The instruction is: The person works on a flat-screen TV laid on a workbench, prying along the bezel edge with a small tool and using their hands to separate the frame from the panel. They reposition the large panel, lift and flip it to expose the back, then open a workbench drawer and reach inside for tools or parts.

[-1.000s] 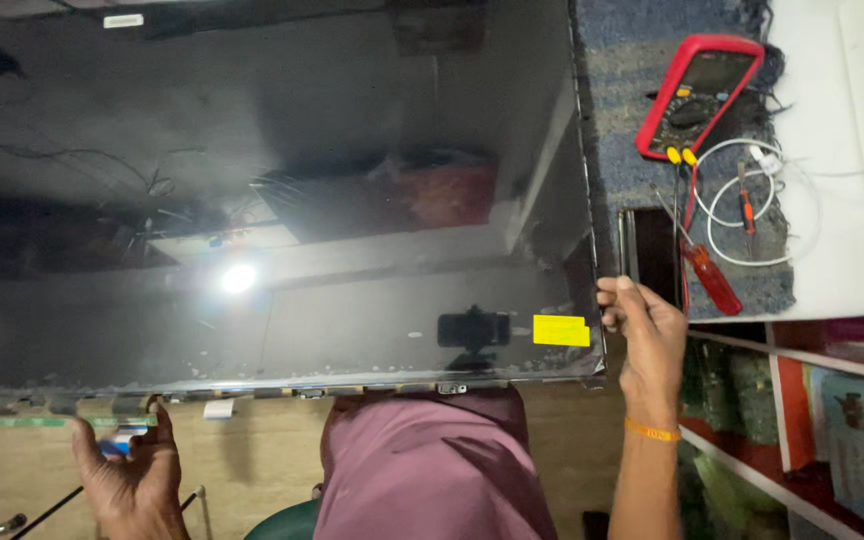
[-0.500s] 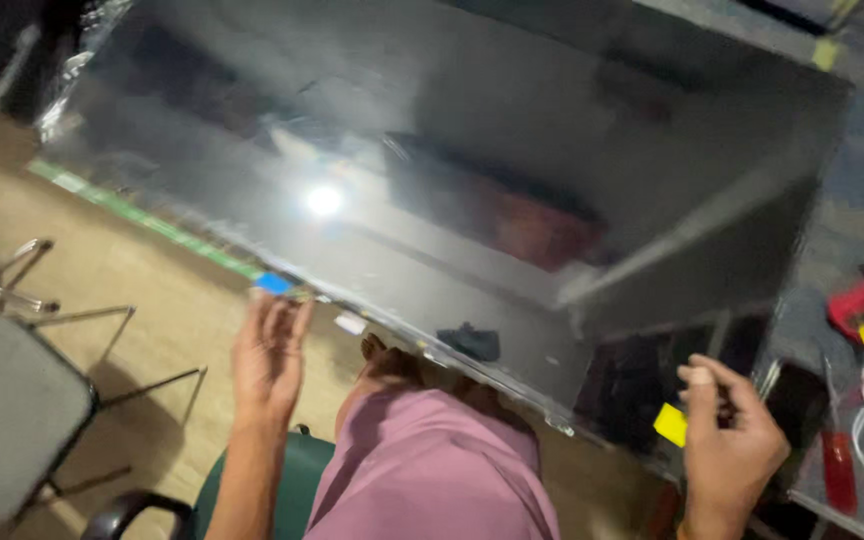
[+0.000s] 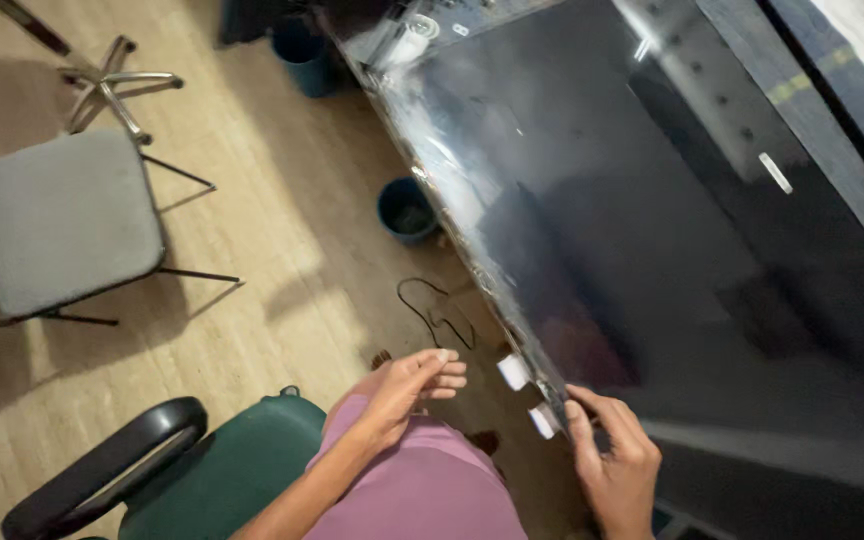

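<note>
While the big dark screen panel (image 3: 652,230) lies flat on the counter (image 3: 857,120), its near edge hangs out over the wooden floor (image 3: 252,250). The panel's long side runs away from the person, from close by the knees up toward the far top of the view. The right hand (image 3: 614,462) is the nearer one. Its fingers (image 3: 584,408) pinch the panel's edge right beside a small white tab (image 3: 543,421). A second white tab (image 3: 513,372) sticks out just past it. The left hand (image 3: 414,385) is off the panel, a little to the left of that edge, with fingers loosely curled and holding nothing.

The far right part of the panel is cut off. The glass is shiny, so what is under it is hard to make out. A grey chair (image 3: 67,220) and a blue bucket (image 3: 407,210) stand on the floor.
</note>
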A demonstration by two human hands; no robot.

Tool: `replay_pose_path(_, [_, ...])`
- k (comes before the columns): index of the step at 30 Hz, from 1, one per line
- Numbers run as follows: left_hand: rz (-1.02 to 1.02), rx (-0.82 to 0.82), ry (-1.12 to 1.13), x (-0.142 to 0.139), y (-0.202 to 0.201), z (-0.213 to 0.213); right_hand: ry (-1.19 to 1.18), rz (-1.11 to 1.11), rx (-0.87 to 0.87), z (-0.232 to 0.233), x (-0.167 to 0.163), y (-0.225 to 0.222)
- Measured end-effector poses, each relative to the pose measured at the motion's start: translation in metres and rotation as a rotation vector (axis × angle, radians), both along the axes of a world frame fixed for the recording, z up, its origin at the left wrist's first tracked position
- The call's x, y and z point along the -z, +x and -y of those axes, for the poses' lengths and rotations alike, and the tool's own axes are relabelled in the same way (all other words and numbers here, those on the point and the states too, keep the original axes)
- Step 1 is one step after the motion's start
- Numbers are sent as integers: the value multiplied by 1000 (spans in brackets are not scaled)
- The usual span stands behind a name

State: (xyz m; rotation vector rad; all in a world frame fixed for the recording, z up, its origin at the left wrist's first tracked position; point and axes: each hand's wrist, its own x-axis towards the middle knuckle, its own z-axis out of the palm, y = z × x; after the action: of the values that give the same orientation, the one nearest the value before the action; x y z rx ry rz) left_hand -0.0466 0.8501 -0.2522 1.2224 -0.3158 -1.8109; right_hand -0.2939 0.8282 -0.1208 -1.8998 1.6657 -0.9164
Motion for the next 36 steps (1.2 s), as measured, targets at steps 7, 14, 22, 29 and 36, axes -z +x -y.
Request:
replay_pose_path(7, [154,-298,-156,40,180,54,-32,8,-421,101,-8,186])
replay_pose_path(14, [394,-697,-97,67,327,97,52,-57,-933,177,-11,340])
replay_pose_path(22, [974,-325,-144,161,441,170,-11,40,-1313,283,-28,493])
replay_pose_path(29, [1246,-134,214,209,609,192,-201,203,-1068,416,-49,600])
replay_pose_path(36, [719,-395,622,219,768,224,-297,-33,-718,481,50,611])
